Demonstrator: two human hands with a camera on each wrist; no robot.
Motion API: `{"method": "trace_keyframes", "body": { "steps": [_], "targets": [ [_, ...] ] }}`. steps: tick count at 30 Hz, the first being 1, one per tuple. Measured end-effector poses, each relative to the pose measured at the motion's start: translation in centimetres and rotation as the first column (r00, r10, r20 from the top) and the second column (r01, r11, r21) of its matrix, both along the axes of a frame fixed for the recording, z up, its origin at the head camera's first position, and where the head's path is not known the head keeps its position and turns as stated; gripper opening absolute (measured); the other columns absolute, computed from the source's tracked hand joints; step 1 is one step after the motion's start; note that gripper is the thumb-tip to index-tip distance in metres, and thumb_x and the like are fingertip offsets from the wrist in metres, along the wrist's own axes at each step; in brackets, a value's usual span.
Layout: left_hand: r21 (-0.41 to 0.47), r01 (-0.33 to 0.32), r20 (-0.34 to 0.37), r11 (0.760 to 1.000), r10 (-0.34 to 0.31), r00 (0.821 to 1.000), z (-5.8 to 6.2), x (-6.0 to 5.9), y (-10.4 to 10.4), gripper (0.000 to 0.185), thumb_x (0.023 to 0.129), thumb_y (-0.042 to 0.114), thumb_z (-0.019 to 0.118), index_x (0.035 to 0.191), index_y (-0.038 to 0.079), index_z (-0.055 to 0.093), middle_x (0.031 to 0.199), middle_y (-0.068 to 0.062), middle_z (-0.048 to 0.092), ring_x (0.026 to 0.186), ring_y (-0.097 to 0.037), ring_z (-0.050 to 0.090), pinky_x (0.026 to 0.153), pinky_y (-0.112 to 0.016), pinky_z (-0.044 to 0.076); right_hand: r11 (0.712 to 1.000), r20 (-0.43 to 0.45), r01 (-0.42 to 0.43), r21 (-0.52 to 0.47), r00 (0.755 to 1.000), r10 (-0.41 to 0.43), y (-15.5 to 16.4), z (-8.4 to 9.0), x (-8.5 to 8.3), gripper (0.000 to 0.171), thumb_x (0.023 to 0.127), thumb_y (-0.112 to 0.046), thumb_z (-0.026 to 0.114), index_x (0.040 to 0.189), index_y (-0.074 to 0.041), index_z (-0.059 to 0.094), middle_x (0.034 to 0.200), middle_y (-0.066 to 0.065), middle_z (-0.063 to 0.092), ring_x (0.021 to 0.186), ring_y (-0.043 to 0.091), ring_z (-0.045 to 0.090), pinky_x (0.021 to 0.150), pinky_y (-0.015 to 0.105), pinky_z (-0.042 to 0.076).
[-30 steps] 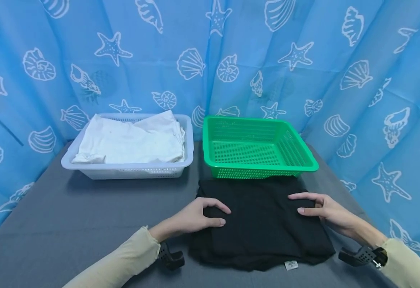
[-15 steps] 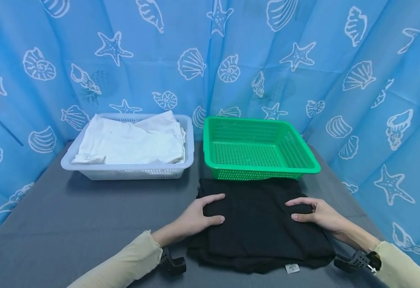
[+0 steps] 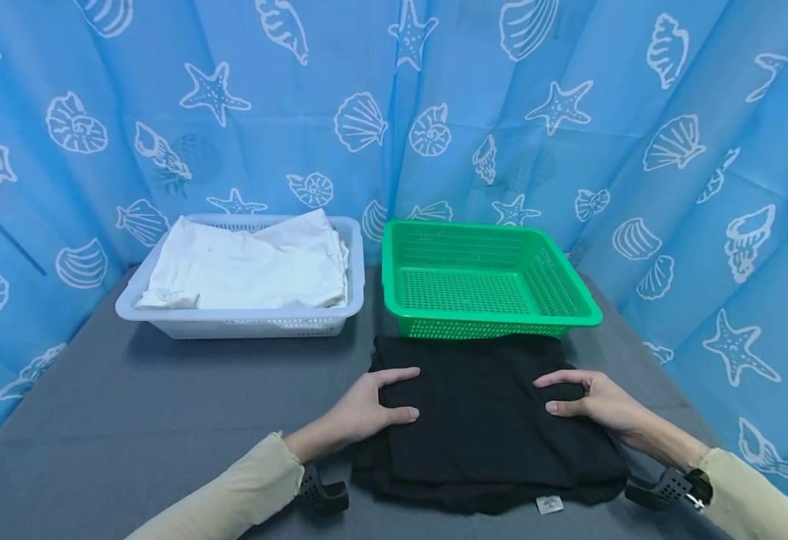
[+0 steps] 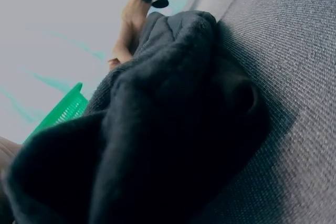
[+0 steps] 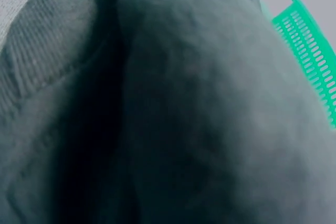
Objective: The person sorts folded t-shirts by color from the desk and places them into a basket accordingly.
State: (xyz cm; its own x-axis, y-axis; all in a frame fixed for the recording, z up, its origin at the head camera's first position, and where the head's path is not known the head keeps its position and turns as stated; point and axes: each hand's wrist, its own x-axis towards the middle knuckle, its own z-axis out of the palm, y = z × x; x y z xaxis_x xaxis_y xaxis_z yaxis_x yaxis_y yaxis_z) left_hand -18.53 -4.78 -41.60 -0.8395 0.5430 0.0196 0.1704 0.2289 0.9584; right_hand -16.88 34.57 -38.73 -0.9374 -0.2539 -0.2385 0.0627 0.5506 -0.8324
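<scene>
Folded black garment (image 3: 485, 420) sits on the grey table (image 3: 130, 420), right in front of the green basket (image 3: 485, 281) w/ its far edge just about touching the basket. Left hand (image 3: 367, 409) pinches the garment's left edge, thumb on top and fingers curled round the fold; right hand (image 3: 593, 401) does the same on the right edge. White basket (image 3: 239, 319) w/ white cloth (image 3: 245, 262) is off to the left, blue seashell curtain (image 3: 394, 105) behind

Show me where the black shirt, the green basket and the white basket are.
black shirt (image 3: 488, 427), head view, middle of the folded cloth.
green basket (image 3: 464, 289), head view, bare perforated floor.
white basket (image 3: 245, 328), head view, front wall.
</scene>
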Motion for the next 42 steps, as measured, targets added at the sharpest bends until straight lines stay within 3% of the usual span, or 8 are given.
{"method": "trace_keyframes", "body": {
  "steps": [9, 21, 25, 30, 35, 37, 42],
  "targets": [
    [0.025, 0.014, 0.04, 1.0, -0.015, 0.999, -0.5, 0.0, 0.0, 0.05, 0.088, 0.015, 0.077, 0.135, 0.019, 0.062, 0.134, 0.002, 0.057, 0.124, -0.019, 0.05, 0.1, -0.041, 0.042, 0.996, 0.061, -0.009, -0.085, 0.998, 0.014, 0.1, -0.4, 0.2, 0.045, 0.091, -0.018, 0.072, 0.132, -0.002, 0.062, 0.142, 0.025, 0.044, 0.116, 0.028, 0.053, 0.085, 0.033, 0.049],
    [0.015, -0.006, 0.025, 1.0, 0.005, 1.0, 0.3, -0.1, -0.1, 0.056, 0.086, 0.012, 0.079, 0.138, 0.015, 0.059, 0.134, -0.001, 0.058, 0.122, -0.018, 0.053, 0.097, -0.039, 0.046, 0.996, 0.069, 0.046, -0.073, 0.997, -0.041, -0.3, 0.4, 0.2, 0.046, 0.09, -0.019, 0.074, 0.132, -0.003, 0.063, 0.142, 0.025, 0.045, 0.113, 0.024, 0.056, 0.083, 0.037, 0.052],
    [0.008, 0.002, -0.012, 1.0, -0.002, 1.0, 0.7, 0.0, -0.1, 0.058, 0.086, 0.014, 0.079, 0.139, 0.018, 0.058, 0.136, 0.002, 0.056, 0.123, -0.015, 0.051, 0.098, -0.04, 0.045, 0.997, 0.006, 0.07, -0.021, 0.998, -0.07, -0.7, 1.0, 0.8, 0.045, 0.088, -0.019, 0.075, 0.13, -0.005, 0.065, 0.139, 0.023, 0.05, 0.116, 0.028, 0.055, 0.081, 0.035, 0.053],
    [-0.014, 0.01, -0.119, 1.0, -0.011, 0.993, 1.7, 0.2, -0.4, 0.059, 0.086, 0.015, 0.079, 0.141, 0.022, 0.057, 0.14, 0.005, 0.054, 0.129, -0.014, 0.045, 0.103, -0.043, 0.04, 0.996, -0.146, 0.033, 0.083, 0.989, -0.02, -0.9, 2.5, 1.5, 0.04, 0.09, -0.019, 0.073, 0.128, -0.008, 0.067, 0.135, 0.021, 0.055, 0.122, 0.038, 0.049, 0.081, 0.032, 0.052],
    [-0.004, 0.013, -0.178, 1.0, -0.013, 0.984, 3.2, 0.5, -0.7, 0.06, 0.086, 0.013, 0.079, 0.141, 0.024, 0.057, 0.139, 0.009, 0.053, 0.128, -0.009, 0.046, 0.102, -0.04, 0.041, 0.993, -0.201, 0.03, 0.114, 0.98, -0.006, -0.9, 3.9, 1.9, 0.04, 0.092, -0.021, 0.072, 0.129, -0.011, 0.067, 0.136, 0.018, 0.055, 0.124, 0.037, 0.047, 0.083, 0.028, 0.05],
    [0.015, 0.021, -0.182, 1.0, -0.018, 0.983, 3.7, 0.6, -0.9, 0.06, 0.086, 0.013, 0.078, 0.141, 0.023, 0.056, 0.139, 0.008, 0.054, 0.126, -0.009, 0.049, 0.1, -0.038, 0.043, 0.993, -0.211, 0.023, 0.115, 0.977, 0.002, -0.8, 4.3, 2.1, 0.04, 0.092, -0.021, 0.071, 0.131, -0.011, 0.066, 0.138, 0.018, 0.053, 0.126, 0.033, 0.046, 0.084, 0.027, 0.05],
    [0.049, 0.039, -0.151, 0.998, -0.031, 0.988, 4.8, 0.7, -1.2, 0.061, 0.087, 0.012, 0.078, 0.142, 0.024, 0.055, 0.138, 0.007, 0.055, 0.12, -0.007, 0.054, 0.096, -0.034, 0.046, 0.994, -0.249, 0.017, 0.105, 0.968, 0.01, -0.6, 4.9, 2.3, 0.039, 0.093, -0.021, 0.07, 0.131, -0.013, 0.066, 0.139, 0.016, 0.052, 0.12, 0.004, 0.047, 0.085, 0.025, 0.05]
  ]
}}
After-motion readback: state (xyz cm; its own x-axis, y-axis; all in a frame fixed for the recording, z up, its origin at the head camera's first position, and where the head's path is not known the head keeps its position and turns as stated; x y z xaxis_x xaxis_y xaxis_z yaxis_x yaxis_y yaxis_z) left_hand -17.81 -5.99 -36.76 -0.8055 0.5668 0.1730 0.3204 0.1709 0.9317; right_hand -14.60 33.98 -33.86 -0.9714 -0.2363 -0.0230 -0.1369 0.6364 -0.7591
